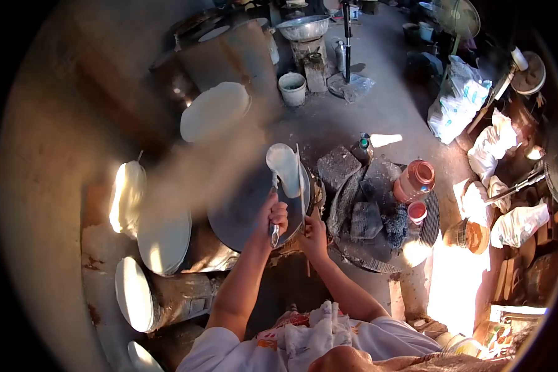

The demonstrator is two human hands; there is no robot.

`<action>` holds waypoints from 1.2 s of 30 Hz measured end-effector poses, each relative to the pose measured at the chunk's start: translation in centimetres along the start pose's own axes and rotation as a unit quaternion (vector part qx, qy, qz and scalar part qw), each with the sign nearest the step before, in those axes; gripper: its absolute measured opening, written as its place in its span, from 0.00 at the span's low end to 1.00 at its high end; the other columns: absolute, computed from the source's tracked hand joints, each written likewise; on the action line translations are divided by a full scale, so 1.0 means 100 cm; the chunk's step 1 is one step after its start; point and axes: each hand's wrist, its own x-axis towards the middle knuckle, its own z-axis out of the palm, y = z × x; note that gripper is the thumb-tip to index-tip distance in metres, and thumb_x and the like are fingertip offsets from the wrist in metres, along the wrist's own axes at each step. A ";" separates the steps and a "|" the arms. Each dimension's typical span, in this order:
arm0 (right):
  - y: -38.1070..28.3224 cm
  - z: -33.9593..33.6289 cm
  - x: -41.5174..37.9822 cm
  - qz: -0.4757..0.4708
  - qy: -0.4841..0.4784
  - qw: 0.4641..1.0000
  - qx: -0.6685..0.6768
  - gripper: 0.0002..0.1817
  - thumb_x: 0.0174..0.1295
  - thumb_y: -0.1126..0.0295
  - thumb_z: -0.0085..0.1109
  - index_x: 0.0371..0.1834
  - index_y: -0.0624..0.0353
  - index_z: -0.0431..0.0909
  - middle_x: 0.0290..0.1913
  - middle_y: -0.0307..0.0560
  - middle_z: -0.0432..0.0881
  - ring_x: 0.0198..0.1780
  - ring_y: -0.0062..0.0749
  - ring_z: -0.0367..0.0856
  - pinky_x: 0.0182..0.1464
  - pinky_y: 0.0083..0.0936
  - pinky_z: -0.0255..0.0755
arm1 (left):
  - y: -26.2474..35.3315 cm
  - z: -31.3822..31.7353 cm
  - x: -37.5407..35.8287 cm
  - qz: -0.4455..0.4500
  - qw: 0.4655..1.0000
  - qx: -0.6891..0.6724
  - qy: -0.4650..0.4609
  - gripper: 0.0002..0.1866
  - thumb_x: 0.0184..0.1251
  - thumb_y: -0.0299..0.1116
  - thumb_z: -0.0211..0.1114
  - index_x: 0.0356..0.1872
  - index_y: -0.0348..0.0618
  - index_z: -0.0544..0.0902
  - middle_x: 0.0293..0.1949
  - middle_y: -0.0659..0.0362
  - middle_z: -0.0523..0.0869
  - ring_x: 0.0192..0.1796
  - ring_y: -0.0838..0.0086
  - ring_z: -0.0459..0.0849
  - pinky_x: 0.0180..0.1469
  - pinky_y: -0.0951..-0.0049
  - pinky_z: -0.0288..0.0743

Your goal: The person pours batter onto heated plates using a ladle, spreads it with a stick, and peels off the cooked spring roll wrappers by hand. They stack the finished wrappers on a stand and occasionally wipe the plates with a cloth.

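Observation:
My left hand (274,214) is wrapped round the metal handle of a ladle (274,181), over a dark round griddle (239,214). Pale batter (289,181) shows at the far end of the ladle; where the ladle's bowl ends and the batter begins is hard to make out. At the griddle's right edge, my right hand (314,237) is closed on a long thin stick (301,177), which points upward beside the batter. Steam blurs the griddle's left side.
Round white sheets (216,111) rest on supports to the left and beyond. At right, a stand (378,260) bears a pink jug (414,181), a small pink cup (417,212) and a dark bottle (363,150). A white bucket (292,90) and metal basin (304,28) are farther off.

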 end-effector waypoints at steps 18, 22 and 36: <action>-0.046 0.048 -0.028 -0.082 0.024 0.961 -0.263 0.21 0.48 0.82 0.53 0.49 0.60 0.78 0.47 0.50 0.78 0.49 0.49 0.76 0.50 0.37 0.72 | 0.140 -0.026 -0.031 0.139 0.772 0.615 0.086 0.29 0.72 0.29 0.51 0.72 0.59 0.56 0.16 0.67 0.63 0.12 0.82 0.62 0.13 0.76 0.59; -0.037 0.069 0.021 -0.142 0.012 0.958 -0.248 0.20 0.48 0.81 0.51 0.47 0.58 0.79 0.45 0.49 0.79 0.48 0.50 0.76 0.51 0.36 0.71 | 0.148 -0.048 -0.030 0.204 0.667 0.704 0.131 0.29 0.69 0.29 0.54 0.70 0.59 0.60 0.16 0.64 0.67 0.11 0.80 0.66 0.12 0.74 0.62; -0.050 0.048 0.035 -0.139 -0.032 0.943 -0.300 0.17 0.48 0.78 0.55 0.43 0.56 0.82 0.43 0.45 0.81 0.46 0.46 0.77 0.47 0.35 0.73 | 0.153 -0.076 -0.108 0.337 0.491 0.775 0.212 0.30 0.67 0.32 0.57 0.70 0.58 0.61 0.56 0.49 0.79 0.42 0.58 0.85 0.44 0.65 0.77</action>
